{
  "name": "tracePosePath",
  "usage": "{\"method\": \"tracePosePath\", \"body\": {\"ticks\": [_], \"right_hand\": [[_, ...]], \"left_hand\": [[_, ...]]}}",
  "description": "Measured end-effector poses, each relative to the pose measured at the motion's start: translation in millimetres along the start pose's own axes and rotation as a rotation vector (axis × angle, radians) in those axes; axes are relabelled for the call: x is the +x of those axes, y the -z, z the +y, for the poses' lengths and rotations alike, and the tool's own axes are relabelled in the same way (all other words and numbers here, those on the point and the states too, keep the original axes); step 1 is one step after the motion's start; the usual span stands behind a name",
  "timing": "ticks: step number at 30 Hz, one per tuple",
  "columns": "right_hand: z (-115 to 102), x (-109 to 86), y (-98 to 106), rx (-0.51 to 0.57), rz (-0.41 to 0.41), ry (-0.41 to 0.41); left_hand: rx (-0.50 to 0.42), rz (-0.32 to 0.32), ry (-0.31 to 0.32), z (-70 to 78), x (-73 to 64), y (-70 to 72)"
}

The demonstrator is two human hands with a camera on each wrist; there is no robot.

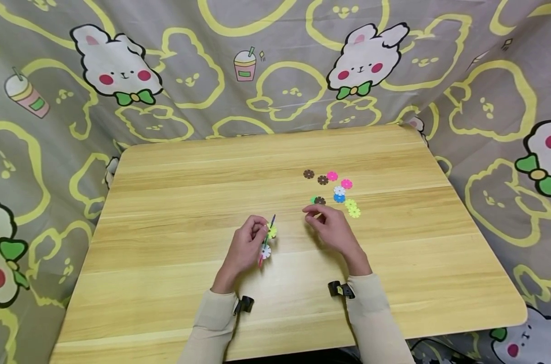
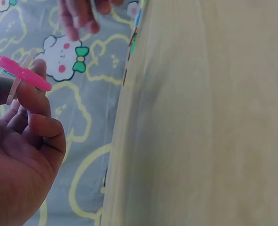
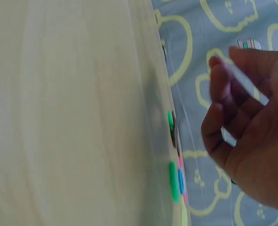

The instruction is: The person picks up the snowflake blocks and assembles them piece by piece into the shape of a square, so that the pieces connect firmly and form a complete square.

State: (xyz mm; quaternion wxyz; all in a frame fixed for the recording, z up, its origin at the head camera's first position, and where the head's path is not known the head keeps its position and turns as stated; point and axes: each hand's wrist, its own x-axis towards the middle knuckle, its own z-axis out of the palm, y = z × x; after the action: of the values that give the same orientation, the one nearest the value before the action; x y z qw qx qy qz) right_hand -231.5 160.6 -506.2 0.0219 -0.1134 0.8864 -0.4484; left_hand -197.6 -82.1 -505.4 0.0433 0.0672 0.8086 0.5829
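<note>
My left hand pinches a small chain of interlocking plastic flower discs. Yellow, white, green, purple and pink pieces show in it from above. Seen from the left wrist, a pink disc crosses a pale one between thumb and fingers; the hand hides part of the chain. My right hand hovers over the table just short of the loose discs, fingers loosely bent. Nothing shows between thumb and fingers of the right hand in its wrist view.
Loose discs lie right of centre: brown, pink, white, blue and yellow-green, some overlapping. A brown disc partly covers a green one. Patterned curtains enclose the wooden table.
</note>
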Motion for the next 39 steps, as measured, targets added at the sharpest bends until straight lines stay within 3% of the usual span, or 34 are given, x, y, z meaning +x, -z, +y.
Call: {"method": "tracePosePath", "body": {"ticks": [6, 10, 16, 23, 30, 39], "right_hand": [[12, -1.9, 16, -0.194, 0.044, -0.15], [18, -4.4, 23, -0.292, -0.005, -0.27], [22, -9.8, 28, -0.341, -0.056, -0.414], [25, -9.7, 30, -0.345, -0.062, -0.454], [27, -8.1, 32, -0.327, -0.058, -0.416], [24, -6.5, 31, -0.278, -0.08, -0.422]], "left_hand": [[-0.05, 0.026, -0.001, -0.5, -0.4, 1.4], [-0.032, 0.04, 0.012, -0.2, -0.5, 3.0], [-0.01, 0.022, 0.042, 32.7, -8.0, 9.3], [-0.01, 0.037, 0.06, 38.9, -10.4, 10.9], [0.011, 0.043, 0.05, 38.2, -11.2, 11.1], [-0.028, 0.041, 0.044, 34.6, -9.9, 10.0]]}}
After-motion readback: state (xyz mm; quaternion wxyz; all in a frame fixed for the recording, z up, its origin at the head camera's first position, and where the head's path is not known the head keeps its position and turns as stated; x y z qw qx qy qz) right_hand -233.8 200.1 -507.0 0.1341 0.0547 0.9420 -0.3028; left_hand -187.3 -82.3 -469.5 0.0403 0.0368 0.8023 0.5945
